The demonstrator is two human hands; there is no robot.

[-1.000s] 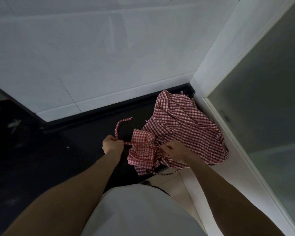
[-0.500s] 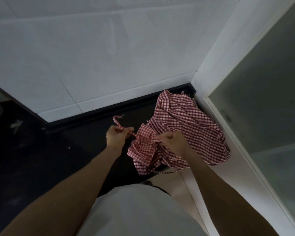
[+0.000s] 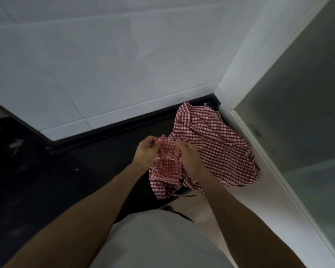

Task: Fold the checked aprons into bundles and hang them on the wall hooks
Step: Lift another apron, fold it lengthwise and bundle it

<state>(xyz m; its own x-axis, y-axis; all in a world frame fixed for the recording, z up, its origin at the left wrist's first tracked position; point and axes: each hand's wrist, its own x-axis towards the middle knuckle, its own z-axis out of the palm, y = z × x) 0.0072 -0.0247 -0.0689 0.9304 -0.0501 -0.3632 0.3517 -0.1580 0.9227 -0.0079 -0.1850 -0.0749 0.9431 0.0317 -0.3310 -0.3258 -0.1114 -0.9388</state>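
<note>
Left hand (image 3: 145, 151) and right hand (image 3: 189, 157) pinch the bright-red checked apron bundle (image 3: 167, 169) above a darker checked apron (image 3: 217, 147) at the black counter's (image 3: 108, 157) right corner.

Left hand (image 3: 146, 151) and right hand (image 3: 188, 157) pinch a bright red checked bundle (image 3: 167, 167) at centre; darker checked apron (image 3: 215, 149) lies toward two o'clock.

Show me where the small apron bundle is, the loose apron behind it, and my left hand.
small apron bundle (image 3: 167, 169), head view, on its front fold.
loose apron (image 3: 217, 144), head view, mid-cloth.
left hand (image 3: 146, 151), head view, back of hand.
</note>
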